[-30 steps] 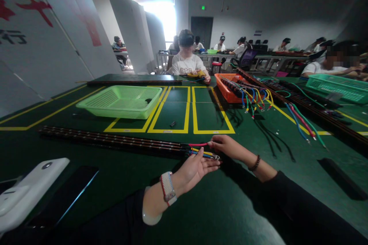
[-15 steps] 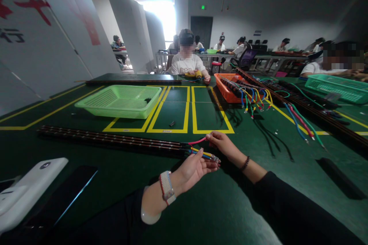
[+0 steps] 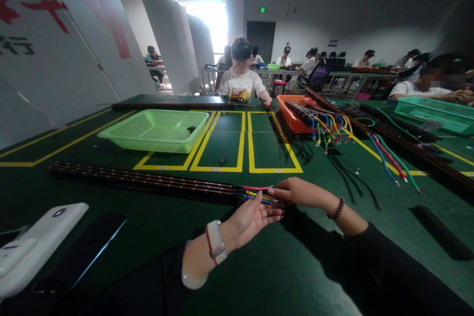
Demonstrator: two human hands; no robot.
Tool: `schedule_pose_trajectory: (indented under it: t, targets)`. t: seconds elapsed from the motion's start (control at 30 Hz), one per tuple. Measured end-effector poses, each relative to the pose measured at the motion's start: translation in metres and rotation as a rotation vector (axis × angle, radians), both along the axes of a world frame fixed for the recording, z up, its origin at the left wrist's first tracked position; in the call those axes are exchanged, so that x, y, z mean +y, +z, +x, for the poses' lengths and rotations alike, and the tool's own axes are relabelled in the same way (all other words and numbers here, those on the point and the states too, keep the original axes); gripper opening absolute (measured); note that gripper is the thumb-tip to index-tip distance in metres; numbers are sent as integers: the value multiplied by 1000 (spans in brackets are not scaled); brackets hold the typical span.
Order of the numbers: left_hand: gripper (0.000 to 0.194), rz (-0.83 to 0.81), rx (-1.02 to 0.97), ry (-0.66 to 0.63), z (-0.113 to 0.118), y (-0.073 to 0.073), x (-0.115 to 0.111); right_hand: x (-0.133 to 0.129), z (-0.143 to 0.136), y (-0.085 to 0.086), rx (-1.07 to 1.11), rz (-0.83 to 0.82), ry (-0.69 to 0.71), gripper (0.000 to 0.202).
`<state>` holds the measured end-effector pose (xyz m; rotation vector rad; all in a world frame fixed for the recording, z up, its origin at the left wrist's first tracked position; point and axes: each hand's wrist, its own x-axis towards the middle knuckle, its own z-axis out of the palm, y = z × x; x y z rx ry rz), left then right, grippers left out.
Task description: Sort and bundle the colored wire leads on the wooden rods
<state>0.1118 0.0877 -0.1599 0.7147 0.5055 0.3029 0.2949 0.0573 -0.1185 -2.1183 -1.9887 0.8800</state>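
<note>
Several dark bars with silvery dots, a bundle of cable harnesses (image 3: 148, 178), lie lengthwise on the green table. Red, yellow and blue wires with metal end lugs come out of their right end. Palm up, my left hand (image 3: 252, 219) is closed on the yellow and blue wires (image 3: 262, 196), its thumb over them and its fingers beneath. My right hand (image 3: 307, 192) curls down over the wire ends from the right; what its fingertips pinch is hidden. Beside its index fingertip lies the tip of the red wire (image 3: 256, 188).
A light green basket (image 3: 148, 145) sits beyond the bars. An orange basket (image 3: 296, 123) holds harnesses with coloured wires. At left are a white device (image 3: 40, 242) and a black phone (image 3: 92, 247). A black strip (image 3: 440, 232) lies at right. A co-worker (image 3: 240, 79) sits opposite.
My right hand has let go of the raised red wire, which now lies lower, and has come down over the wire ends. My left hand has stayed in place.
</note>
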Motion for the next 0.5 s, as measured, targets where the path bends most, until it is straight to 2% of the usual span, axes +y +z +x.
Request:
schedule_pose_trajectory:
  t: [0.1, 0.17, 0.33, 0.5]
  targets:
    - [58, 4, -2, 5, 0, -1, 0, -5, 2, 6, 85, -147, 173, 77]
    - [58, 4, 2, 2, 0, -1, 1, -6, 3, 6, 89, -185, 200, 74]
    - [60, 2, 5, 1, 1, 1, 0, -4, 3, 4, 74, -127, 178, 73]
    - [58, 5, 6, 33, -1, 3, -1, 1, 4, -1, 55, -26, 64, 70]
